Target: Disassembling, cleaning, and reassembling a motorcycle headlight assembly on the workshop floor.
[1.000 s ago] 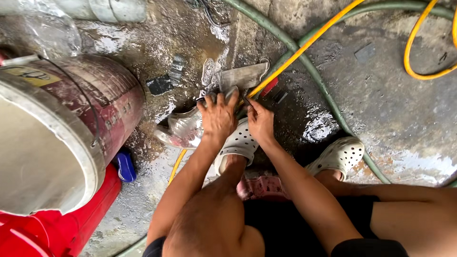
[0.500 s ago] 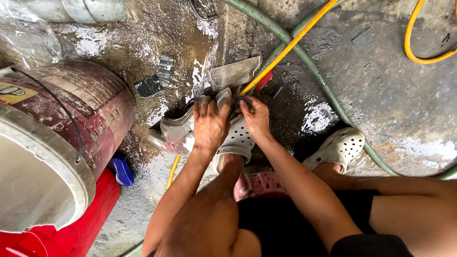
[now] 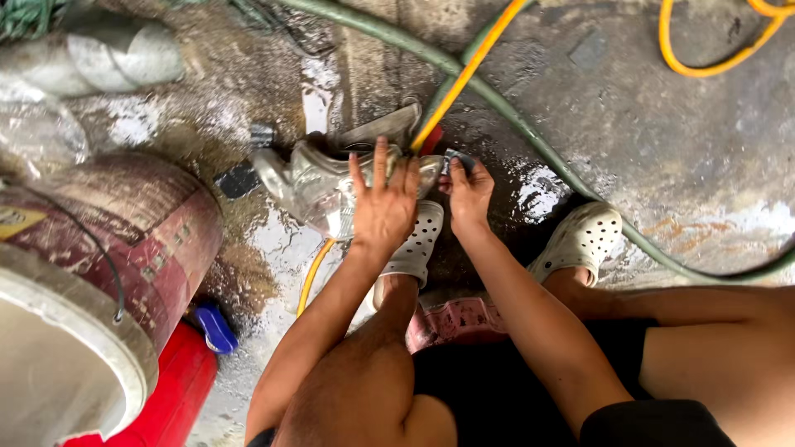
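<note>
While the person squats on the wet concrete floor (image 3: 704, 157), left hand (image 3: 383, 207) lies flat, fingers spread, pressing a grey metal part (image 3: 310, 178). Right hand (image 3: 469, 192) pinches a small dark pad (image 3: 454, 157) at the part's edge, beside a yellow hose (image 3: 464, 74).

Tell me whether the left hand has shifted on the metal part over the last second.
Yes. The left hand now lies flat with fingers spread over the grey metal part, further onto it toward the red bucket side than before; the yellow hose crossing stays beside it.
</note>
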